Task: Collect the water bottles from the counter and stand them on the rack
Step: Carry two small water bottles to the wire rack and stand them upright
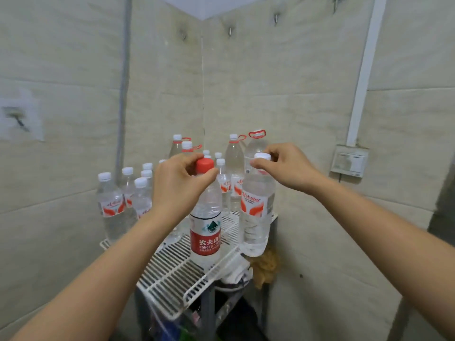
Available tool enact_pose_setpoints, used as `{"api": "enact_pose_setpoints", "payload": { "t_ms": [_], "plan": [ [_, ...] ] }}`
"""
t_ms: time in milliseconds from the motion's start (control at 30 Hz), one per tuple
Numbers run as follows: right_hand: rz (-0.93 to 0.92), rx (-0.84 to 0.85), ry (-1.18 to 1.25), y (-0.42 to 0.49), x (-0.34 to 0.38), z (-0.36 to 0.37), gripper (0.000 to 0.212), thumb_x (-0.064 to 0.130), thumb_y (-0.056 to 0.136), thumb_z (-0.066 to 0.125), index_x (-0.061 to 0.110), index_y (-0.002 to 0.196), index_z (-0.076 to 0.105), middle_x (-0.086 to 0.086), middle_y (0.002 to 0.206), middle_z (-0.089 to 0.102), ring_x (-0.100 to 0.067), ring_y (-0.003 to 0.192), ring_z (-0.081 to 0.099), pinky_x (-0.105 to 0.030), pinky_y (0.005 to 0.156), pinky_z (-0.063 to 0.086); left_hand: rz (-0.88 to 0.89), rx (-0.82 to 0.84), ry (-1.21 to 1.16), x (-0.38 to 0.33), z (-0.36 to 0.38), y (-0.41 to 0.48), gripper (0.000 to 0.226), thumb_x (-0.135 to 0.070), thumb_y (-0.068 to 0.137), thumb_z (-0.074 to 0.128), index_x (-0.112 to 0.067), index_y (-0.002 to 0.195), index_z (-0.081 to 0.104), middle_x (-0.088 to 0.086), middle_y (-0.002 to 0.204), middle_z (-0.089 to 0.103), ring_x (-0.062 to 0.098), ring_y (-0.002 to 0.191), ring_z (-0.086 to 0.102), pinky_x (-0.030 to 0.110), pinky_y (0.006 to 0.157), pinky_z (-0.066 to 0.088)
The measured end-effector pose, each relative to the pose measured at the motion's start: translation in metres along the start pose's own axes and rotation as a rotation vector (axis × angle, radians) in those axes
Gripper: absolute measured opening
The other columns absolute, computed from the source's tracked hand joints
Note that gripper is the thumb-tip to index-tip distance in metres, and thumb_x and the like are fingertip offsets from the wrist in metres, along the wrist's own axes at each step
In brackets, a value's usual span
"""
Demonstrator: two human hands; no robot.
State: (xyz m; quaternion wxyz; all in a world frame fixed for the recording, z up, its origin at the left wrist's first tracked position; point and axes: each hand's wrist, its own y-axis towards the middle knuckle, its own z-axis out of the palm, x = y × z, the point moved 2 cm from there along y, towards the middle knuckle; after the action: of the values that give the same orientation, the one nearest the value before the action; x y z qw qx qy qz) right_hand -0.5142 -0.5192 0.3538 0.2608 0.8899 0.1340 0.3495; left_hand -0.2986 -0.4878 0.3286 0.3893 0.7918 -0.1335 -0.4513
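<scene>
Btl crowd (112,205) at rack (172,274) rear

Wall switch box (349,161) at 3 o'clock; metal hooks (230,31) at 12; white conduit (365,70) at 1; brown rag (265,267) at 5.

Two bottles (205,217) (257,207) side by side at the rack (172,279) front — other bottles (138,193) stand behind

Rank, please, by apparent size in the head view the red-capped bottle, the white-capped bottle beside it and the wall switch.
1 and 2, unranked: red-capped bottle and white-capped bottle look about alike, both near the camera.
3: wall switch, clearly smallest, though it sits farther away.
</scene>
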Motion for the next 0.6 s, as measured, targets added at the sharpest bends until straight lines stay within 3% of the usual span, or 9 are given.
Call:
{"api": "enact_pose_setpoints", "payload": {
  "t_ms": [167, 233, 333, 467, 600],
  "plan": [
    [-0.077, 0.091, 0.045, 0.067, -0.060, 0.024, 0.038, 0.032, 0.083, 0.070, -0.005, 0.077, 0.062, -0.003, 0.064, 0.044, -0.012, 0.057, 0.038, -0.029, 0.055, 0.030, -0.100, -0.092, 0.052, 0.038, 0.067, 0.031, 0.025, -0.028, 0.073, 0.078, -0.019, 0.096, 0.075, -0.005, 0.082, 0.072, 0.011, 0.075, 0.066, 0.029, 0.075, 0.054],
    [-0.098, 0.173, 0.062, 0.093, -0.082, 0.039, 0.034, 0.031, 0.081, 0.071, 0.005, 0.065, 0.056, 0.001, 0.059, 0.040, -0.011, 0.053, 0.036, -0.029, 0.055, 0.030, -0.161, -0.097, 0.066, 0.053, 0.094, 0.039, 0.027, -0.027, 0.073, 0.078, -0.018, 0.098, 0.075, -0.008, 0.078, 0.069, 0.009, 0.076, 0.066, 0.032, 0.076, 0.055],
    [-0.145, 0.284, 0.032, 0.124, -0.109, 0.061, 0.044, 0.033, 0.080, 0.071, 0.017, 0.054, 0.040, 0.006, 0.051, 0.034, -0.009, 0.048, 0.032, -0.025, 0.051, 0.026, -0.213, -0.091, 0.109, 0.072, 0.127, 0.050, 0.028, -0.029, 0.073, 0.078, -0.019, 0.099, 0.074, -0.010, 0.079, 0.069, 0.008, 0.077, 0.066, 0.037, 0.076, 0.057],
    [-0.204, 0.383, -0.035, 0.153, -0.133, 0.086, 0.048, 0.037, 0.081, 0.069, 0.015, 0.053, 0.038, 0.001, 0.050, 0.033, -0.012, 0.047, 0.031, -0.027, 0.049, 0.023, -0.235, -0.110, 0.183, 0.089, 0.160, 0.061, 0.031, -0.028, 0.075, 0.077, -0.015, 0.103, 0.073, -0.014, 0.077, 0.062, 0.004, 0.075, 0.062, 0.032, 0.075, 0.055],
    [-0.169, 0.369, -0.060, 0.174, -0.147, 0.108, 0.050, 0.041, 0.078, 0.068, 0.016, 0.050, 0.036, 0.002, 0.049, 0.035, -0.014, 0.046, 0.032, -0.028, 0.047, 0.024, -0.227, -0.129, 0.253, 0.097, 0.184, 0.069, 0.024, -0.026, 0.076, 0.076, -0.012, 0.095, 0.072, -0.012, 0.073, 0.059, 0.012, 0.073, 0.062, 0.032, 0.070, 0.053]
  ]
}}
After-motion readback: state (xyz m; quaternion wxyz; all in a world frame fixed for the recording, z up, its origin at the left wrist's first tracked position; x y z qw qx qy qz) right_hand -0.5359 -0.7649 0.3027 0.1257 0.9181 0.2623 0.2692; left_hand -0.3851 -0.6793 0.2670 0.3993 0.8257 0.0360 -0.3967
